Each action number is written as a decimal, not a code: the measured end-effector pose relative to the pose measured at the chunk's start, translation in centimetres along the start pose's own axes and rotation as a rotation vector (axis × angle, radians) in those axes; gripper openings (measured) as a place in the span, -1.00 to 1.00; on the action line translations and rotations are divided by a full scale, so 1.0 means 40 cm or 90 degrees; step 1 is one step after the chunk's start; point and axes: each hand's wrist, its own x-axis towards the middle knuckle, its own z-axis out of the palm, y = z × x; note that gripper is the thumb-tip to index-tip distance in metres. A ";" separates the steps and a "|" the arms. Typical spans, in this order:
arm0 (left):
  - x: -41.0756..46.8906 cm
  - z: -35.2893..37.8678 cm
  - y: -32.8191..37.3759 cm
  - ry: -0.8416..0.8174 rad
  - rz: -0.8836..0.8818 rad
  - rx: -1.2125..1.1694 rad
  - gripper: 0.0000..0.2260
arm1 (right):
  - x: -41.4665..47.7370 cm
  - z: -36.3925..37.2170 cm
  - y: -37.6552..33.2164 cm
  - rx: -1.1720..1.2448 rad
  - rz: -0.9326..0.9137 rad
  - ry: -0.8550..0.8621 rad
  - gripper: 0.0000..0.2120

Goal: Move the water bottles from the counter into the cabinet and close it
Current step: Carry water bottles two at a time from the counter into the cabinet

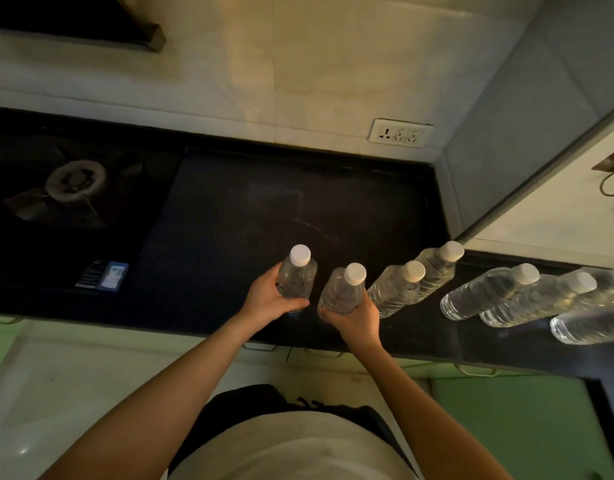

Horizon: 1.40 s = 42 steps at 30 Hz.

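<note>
Several clear water bottles with white caps stand along the front of the dark counter (250, 209). My left hand (269, 299) grips the leftmost bottle (297, 275) round its body. My right hand (356, 318) grips the bottle beside it (343, 289) near its base. More bottles stand to the right, the nearest (397, 287) close to my right hand, and others (489, 292) run on toward the right edge. Green cabinet fronts (506, 420) lie below the counter edge, and whether any door is open cannot be told.
A gas burner (75, 180) sits on the hob at the left, with a small blue packet (104, 276) in front of it. A wall socket (399, 133) is on the tiled back wall. A grey upper cabinet (527, 109) juts out at the right.
</note>
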 end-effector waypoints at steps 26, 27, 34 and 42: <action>-0.850 0.173 -0.028 0.650 -0.233 -0.432 -0.73 | -0.417 -0.068 -0.042 0.046 -0.151 -0.555 -0.69; -0.889 0.170 -0.034 0.686 -0.228 -0.472 -0.67 | -0.442 -0.053 -0.054 0.041 -0.167 -0.585 -0.68; -1.141 0.176 -0.086 0.864 -0.241 -0.577 -0.83 | -0.644 0.060 -0.079 -0.037 -0.258 -0.724 -0.62; -1.467 0.129 -0.254 0.943 -0.280 -0.591 -0.58 | -0.972 0.286 -0.042 -0.057 -0.270 -0.800 -0.64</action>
